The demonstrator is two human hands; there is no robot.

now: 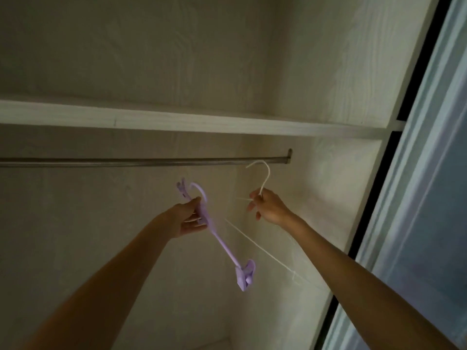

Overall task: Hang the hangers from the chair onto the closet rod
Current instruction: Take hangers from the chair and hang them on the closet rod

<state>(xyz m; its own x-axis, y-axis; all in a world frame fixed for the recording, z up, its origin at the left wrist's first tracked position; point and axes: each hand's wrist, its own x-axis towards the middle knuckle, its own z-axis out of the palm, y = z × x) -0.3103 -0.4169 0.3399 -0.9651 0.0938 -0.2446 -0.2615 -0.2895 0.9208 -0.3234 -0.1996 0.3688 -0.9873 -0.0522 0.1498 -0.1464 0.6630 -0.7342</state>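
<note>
A grey metal closet rod (141, 162) runs horizontally under a white shelf and ends at a bracket on the right wall. My left hand (188, 219) grips a purple clip hanger (226, 251) near its hook, below the rod; its bar slants down to the right with a clip at each end. My right hand (267, 207) pinches the neck of a thin white wire hanger (264, 178). The white hook reaches up to the rod's right end, just in front of it; I cannot tell whether it touches. No hanger hangs on the rod.
A white shelf (202, 120) spans the closet just above the rod. The closet's right side wall (336, 193) stands close to my right hand. A sliding door with a dark frame (424, 198) lies at the far right.
</note>
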